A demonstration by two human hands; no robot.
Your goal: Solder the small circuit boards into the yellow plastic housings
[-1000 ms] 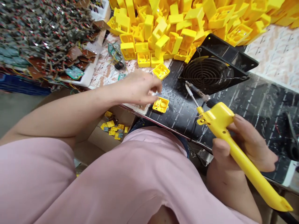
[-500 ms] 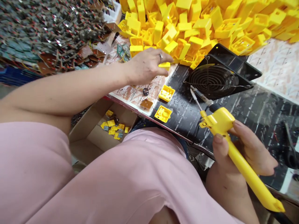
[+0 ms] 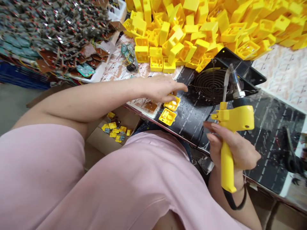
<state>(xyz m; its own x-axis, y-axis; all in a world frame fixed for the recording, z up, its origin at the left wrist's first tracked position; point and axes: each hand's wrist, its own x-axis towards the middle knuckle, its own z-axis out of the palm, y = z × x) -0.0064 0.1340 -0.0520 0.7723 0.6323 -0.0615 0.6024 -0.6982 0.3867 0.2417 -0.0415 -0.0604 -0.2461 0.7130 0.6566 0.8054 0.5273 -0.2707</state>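
My right hand (image 3: 236, 148) is wrapped around the grip of a yellow soldering gun (image 3: 237, 118), its metal tip pointing up and away over the fan. My left hand (image 3: 164, 89) is stretched over a small open yellow plastic case (image 3: 174, 104). Its index finger reaches out past the case, and the thumb is at the case's far rim; whether they touch is unclear. Just nearer to me lies a second open yellow case (image 3: 167, 117) with parts inside. A brown circuit board (image 3: 151, 107) rests left of the two cases.
Yellow housings (image 3: 192, 28) are heaped at the back. A black fan (image 3: 213, 83) lies beyond the soldering gun. Circuit boards with wires (image 3: 59, 35) are piled at far left. A cardboard box (image 3: 100, 143) below the table edge (image 3: 139, 113) holds small yellow pieces.
My left hand has come back from the housings to the upper open case, leaving a yellow housing by the pile. My right hand has turned the soldering gun more upright, its tip raised.
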